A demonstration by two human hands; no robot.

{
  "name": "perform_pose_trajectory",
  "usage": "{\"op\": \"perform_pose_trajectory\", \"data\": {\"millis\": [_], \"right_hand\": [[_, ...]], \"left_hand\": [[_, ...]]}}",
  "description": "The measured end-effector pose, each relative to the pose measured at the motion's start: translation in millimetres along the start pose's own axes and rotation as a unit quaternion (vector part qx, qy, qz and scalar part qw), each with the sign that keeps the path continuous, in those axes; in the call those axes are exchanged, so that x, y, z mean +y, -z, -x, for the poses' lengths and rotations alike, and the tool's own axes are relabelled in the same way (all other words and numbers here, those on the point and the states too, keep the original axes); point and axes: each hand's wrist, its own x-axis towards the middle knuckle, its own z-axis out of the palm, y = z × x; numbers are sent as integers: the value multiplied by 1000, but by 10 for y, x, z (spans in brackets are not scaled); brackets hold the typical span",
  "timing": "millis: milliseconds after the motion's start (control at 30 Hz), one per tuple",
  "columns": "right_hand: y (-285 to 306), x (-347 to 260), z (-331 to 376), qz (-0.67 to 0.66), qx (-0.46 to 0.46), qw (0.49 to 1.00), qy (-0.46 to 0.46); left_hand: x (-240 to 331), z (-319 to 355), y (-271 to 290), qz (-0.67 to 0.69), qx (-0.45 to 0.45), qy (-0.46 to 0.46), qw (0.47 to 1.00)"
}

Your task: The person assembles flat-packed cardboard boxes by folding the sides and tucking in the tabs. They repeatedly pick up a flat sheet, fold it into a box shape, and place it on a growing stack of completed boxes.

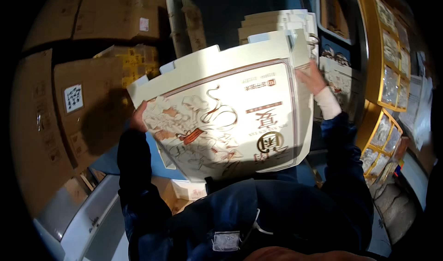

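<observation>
A large cream-coloured printed carton [217, 127] with tabs along its far edge is held up, tilted, in front of my body. Its face carries a brown line drawing, red accents and a thin border. At the carton's left edge my left hand [138, 117] is closed on it, most of the fingers hidden behind. My right hand [314, 79] grips the carton's far right side, where a narrow side panel folds. Just beyond the carton lies a stack of similar cream cartons [295, 17], partly covered by it.
Large brown cardboard boxes [87, 104] are piled at the left, one with yellow tape. An upright narrow carton [184, 23] stands at the far side. To the right are a grey-rimmed bin [336, 32] and yellow-framed trays [385, 53]. An open box [184, 191] sits near my body.
</observation>
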Motion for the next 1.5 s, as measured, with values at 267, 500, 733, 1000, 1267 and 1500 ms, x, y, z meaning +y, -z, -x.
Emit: {"op": "perform_pose_trajectory", "data": {"millis": [267, 500, 733, 1000, 1267, 1500], "right_hand": [[107, -383, -148, -101, 43, 992, 59], [-103, -405, 40, -205, -9, 979, 19], [-120, -203, -102, -286, 4, 956, -67], [-219, -291, -207, -361, -48, 916, -169], [-196, 64, -581, -147, -73, 966, -199], [-238, -154, -666, -85, -184, 953, -224]], "left_hand": [[355, 459, -955, -453, -36, -170, 874], [180, 662, -710, -216, -32, -157, 963], [350, 493, -669, -256, -87, -106, 957], [500, 43, -449, -227, 55, -75, 970], [620, -346, -540, -380, 73, 10, 922], [709, -444, -729, -553, -30, 67, 830]]}}
